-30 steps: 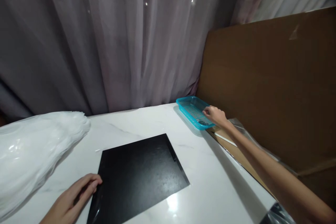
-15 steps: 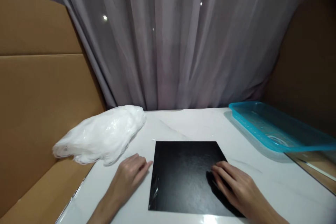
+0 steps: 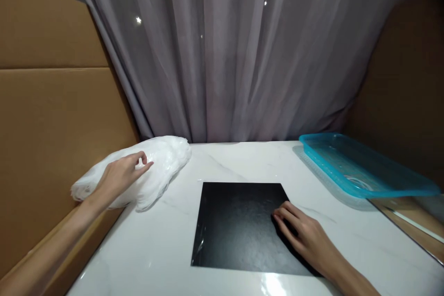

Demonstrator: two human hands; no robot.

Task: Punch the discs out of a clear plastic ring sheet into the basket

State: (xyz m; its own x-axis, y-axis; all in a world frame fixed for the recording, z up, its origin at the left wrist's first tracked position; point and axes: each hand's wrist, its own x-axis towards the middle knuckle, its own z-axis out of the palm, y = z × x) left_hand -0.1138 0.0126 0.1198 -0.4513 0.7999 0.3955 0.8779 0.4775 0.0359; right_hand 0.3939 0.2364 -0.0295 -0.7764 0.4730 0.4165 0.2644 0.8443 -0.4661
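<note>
My left hand [image 3: 126, 170] is over the pile of thin white plastic bags [image 3: 166, 159] at the left, thumb and index finger apart, with nothing visible between them. Whether it touches the pile is hard to tell. A flat black square mat [image 3: 239, 226] lies on the white table. At the mat's right edge rests my right hand [image 3: 301, 231], fingers loosely curled and slightly apart, holding nothing that shows.
A translucent blue tray [image 3: 367, 171] sits at the right, with a thin white stick [image 3: 416, 225] in front of it. Cardboard walls [image 3: 58, 115] stand at both sides. A grey curtain [image 3: 222, 55] hangs behind the white table [image 3: 163, 240].
My left hand has moved from beside the mat's left edge, up and left, to the white pile. My right hand stays at the mat's right edge. The view has shifted slightly.
</note>
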